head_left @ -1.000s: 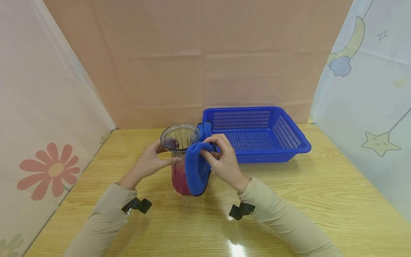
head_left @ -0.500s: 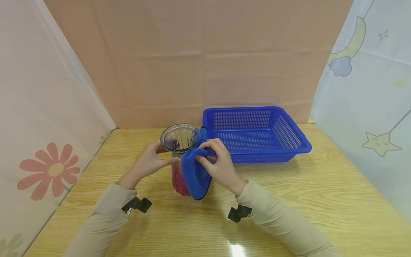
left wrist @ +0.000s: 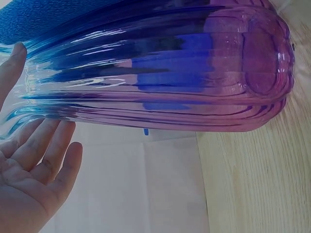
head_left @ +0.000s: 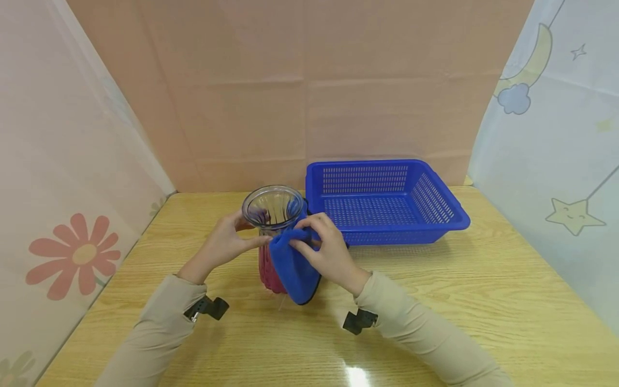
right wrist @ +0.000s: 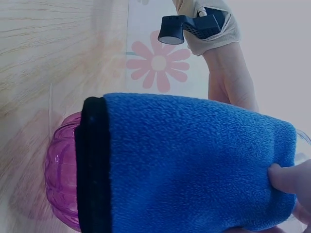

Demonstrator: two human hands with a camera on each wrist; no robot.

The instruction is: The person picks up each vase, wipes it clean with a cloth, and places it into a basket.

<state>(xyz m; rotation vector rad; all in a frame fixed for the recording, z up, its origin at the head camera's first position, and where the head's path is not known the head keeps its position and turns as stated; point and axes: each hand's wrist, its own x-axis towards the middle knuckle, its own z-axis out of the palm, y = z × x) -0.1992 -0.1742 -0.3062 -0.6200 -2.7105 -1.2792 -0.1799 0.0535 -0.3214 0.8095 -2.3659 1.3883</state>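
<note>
A ribbed glass vase [head_left: 271, 271], clear at its flared rim and pink toward the base, stands upright on the table. My left hand [head_left: 224, 244] holds it around the neck, thumb in front and fingers behind. In the left wrist view the vase [left wrist: 194, 77] fills the upper part, and the fingertips of that hand touch the glass below the rim. My right hand [head_left: 331, 250] pinches a blue cloth [head_left: 296, 271] with dark edging against the vase's right side. The cloth [right wrist: 189, 160] hides most of the vase in the right wrist view.
A blue slotted plastic basket [head_left: 396, 235] sits at the back of the wooden table [head_left: 459, 301], just right of the vase. Behind it hangs a plain peach backdrop [head_left: 232, 107]. Patterned sheets stand on both sides.
My right hand has moved slightly left and down with the cloth. The cloth's upper end, seen beside the rim earlier, has dropped lower. My left hand and the vase have stayed put.
</note>
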